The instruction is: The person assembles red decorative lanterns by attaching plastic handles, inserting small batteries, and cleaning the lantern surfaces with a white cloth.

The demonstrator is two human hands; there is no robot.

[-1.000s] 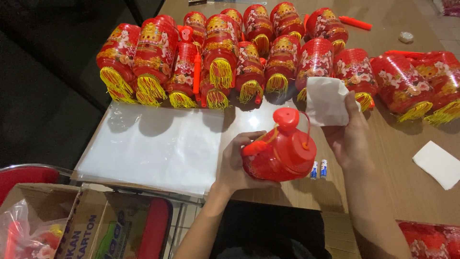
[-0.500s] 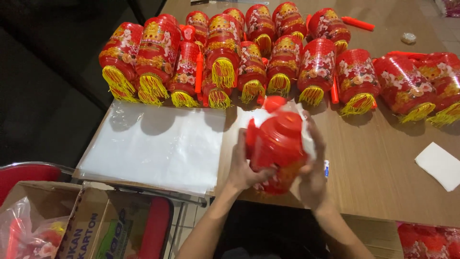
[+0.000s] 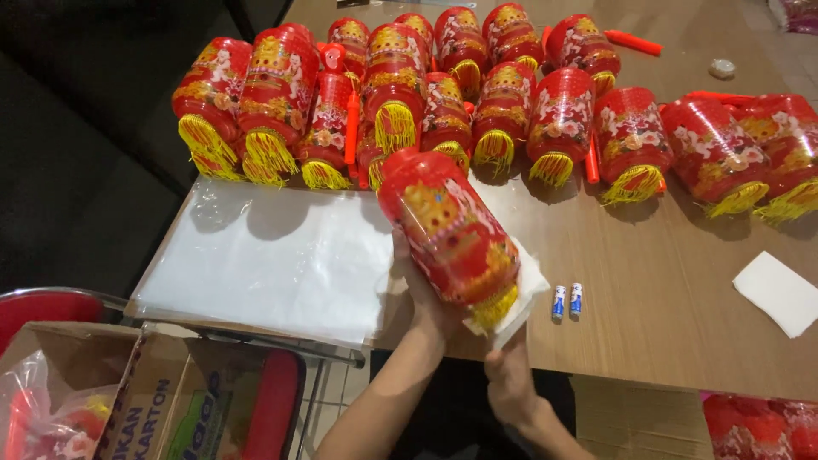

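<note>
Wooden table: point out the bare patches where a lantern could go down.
Bare wood lies between the two small batteries and the white paper sheet, and right of the clear plastic bags. The far edge is crowded with red plastic lanterns.

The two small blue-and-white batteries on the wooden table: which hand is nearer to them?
Right. The right hand is at the table edge, just below-left of the batteries. The left hand grips the red plastic lantern further left.

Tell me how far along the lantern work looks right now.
Many finished red lanterns lie in rows on the table. In hand: the left hand holds one lantern against a white cloth, right hand below it. Left: two small batteries lie loose nearby.
</note>
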